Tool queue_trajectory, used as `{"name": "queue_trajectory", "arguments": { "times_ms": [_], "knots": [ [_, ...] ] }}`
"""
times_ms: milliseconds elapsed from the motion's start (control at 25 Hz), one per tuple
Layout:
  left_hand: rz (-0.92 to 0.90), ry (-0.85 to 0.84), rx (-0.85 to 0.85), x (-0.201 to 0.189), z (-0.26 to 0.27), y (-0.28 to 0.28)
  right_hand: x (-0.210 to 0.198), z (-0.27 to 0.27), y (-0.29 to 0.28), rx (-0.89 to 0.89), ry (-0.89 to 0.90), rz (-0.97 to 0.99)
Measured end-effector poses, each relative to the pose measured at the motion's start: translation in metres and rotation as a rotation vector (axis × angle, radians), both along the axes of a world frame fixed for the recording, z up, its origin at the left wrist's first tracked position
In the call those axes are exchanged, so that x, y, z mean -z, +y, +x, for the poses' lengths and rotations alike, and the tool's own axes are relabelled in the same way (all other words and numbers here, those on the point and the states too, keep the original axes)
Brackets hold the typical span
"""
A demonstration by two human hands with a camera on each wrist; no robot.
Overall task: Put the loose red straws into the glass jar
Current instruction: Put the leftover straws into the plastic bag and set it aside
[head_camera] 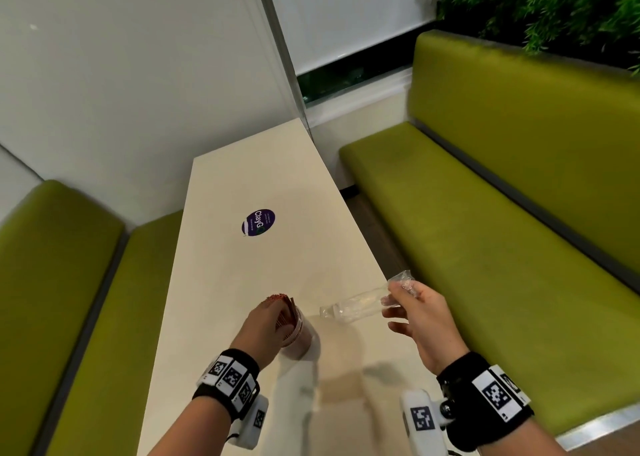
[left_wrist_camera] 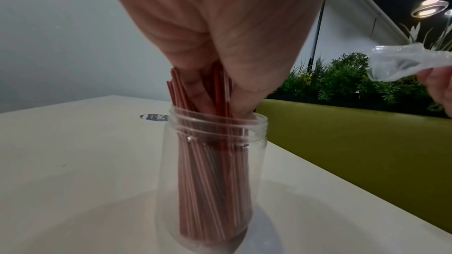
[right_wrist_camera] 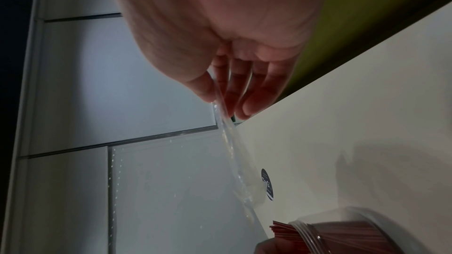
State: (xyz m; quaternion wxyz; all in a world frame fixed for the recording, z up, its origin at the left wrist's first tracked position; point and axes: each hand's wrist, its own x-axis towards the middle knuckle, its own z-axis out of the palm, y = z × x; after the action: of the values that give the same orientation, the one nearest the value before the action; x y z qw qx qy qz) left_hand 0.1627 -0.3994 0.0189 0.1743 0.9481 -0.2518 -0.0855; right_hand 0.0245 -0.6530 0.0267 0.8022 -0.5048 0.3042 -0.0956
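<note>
A clear glass jar (head_camera: 302,344) stands upright on the cream table (head_camera: 221,282), close to its near end. A thick bundle of red straws (left_wrist_camera: 210,190) stands inside it, tops poking above the rim. My left hand (head_camera: 273,308) reaches down from above, its fingers curled round the straw tops (left_wrist_camera: 176,84) at the jar mouth. To the right, my right hand (head_camera: 391,303) pinches an empty clear plastic wrapper (head_camera: 356,306) between thumb and fingers, holding it in the air above the table's right edge. No loose straws show on the table.
A round purple sticker (head_camera: 258,222) lies mid-table. Green padded benches run along the right (head_camera: 502,265) and the left (head_camera: 69,299) of the table. A white wall and a window close the far end, with plants (head_camera: 554,5) behind the right bench.
</note>
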Motion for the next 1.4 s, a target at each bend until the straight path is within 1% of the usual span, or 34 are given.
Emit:
{"name": "queue_trajectory", "arguments": {
  "times_ms": [80,200,280,360,440,520,600,680,760,840,880,920,960,1040,1080,1120,1160,1240,1280,1320,1360,1400],
  "knots": [
    [0.004,-0.062,-0.027,0.002,0.000,0.004,0.000,0.002,0.003,-0.021,0.016,-0.020],
    [0.049,-0.243,0.009,0.007,0.000,0.010,0.001,0.006,0.008,-0.047,0.027,-0.051],
    [0.006,-0.294,0.002,0.015,-0.002,0.015,0.003,0.009,0.013,-0.067,0.030,-0.098],
    [-0.014,-0.285,-0.029,0.027,-0.005,0.017,0.006,0.010,0.017,-0.087,0.032,-0.142],
    [0.000,-0.219,-0.062,0.037,-0.008,0.016,0.008,0.012,0.022,-0.101,0.039,-0.160],
    [-0.012,-0.175,-0.079,0.038,-0.010,0.011,0.008,0.012,0.024,-0.107,0.042,-0.177],
    [-0.020,-0.201,-0.085,0.034,-0.009,0.006,0.006,0.013,0.027,-0.110,0.037,-0.210],
    [0.038,-0.236,-0.037,0.032,-0.008,0.002,0.005,0.014,0.029,-0.109,0.034,-0.237],
    [0.148,-0.223,0.022,0.035,-0.008,0.001,0.006,0.013,0.030,-0.114,0.036,-0.254],
    [0.205,-0.227,0.041,0.037,-0.006,0.001,0.007,0.012,0.030,-0.110,0.035,-0.278],
    [0.194,-0.246,0.037,0.034,-0.006,0.002,0.008,0.012,0.030,-0.106,0.033,-0.304],
    [0.143,-0.282,0.020,0.030,-0.009,0.004,0.010,0.011,0.029,-0.102,0.027,-0.335],
    [0.042,-0.330,-0.007,0.026,-0.015,0.005,0.014,0.010,0.029,-0.097,0.018,-0.367],
    [-0.232,-0.388,-0.064,0.020,-0.039,0.004,0.020,0.006,0.030,-0.083,-0.001,-0.429],
    [-0.349,-0.318,-0.100,0.021,-0.055,0.001,0.022,0.004,0.032,-0.080,-0.006,-0.455],
    [-0.449,-0.151,-0.145,0.023,-0.072,-0.005,0.023,0.001,0.033,-0.075,-0.011,-0.471],
    [-0.539,0.092,-0.210,0.023,-0.088,-0.013,0.023,0.000,0.035,-0.064,-0.018,-0.473],
    [-0.700,0.646,-0.392,0.024,-0.106,-0.032,0.023,-0.002,0.040,-0.040,-0.025,-0.423],
    [-0.793,0.883,-0.475,0.026,-0.108,-0.040,0.023,-0.002,0.043,-0.033,-0.016,-0.353],
    [-0.892,1.057,-0.538,0.027,-0.108,-0.047,0.024,-0.003,0.047,-0.025,0.006,-0.241],
    [-0.987,1.161,-0.581,0.030,-0.105,-0.053,0.025,-0.004,0.051,-0.015,0.037,-0.101],
    [-1.063,1.197,-0.610,0.033,-0.101,-0.058,0.027,-0.006,0.054,-0.013,0.071,0.036]
  ]
}}
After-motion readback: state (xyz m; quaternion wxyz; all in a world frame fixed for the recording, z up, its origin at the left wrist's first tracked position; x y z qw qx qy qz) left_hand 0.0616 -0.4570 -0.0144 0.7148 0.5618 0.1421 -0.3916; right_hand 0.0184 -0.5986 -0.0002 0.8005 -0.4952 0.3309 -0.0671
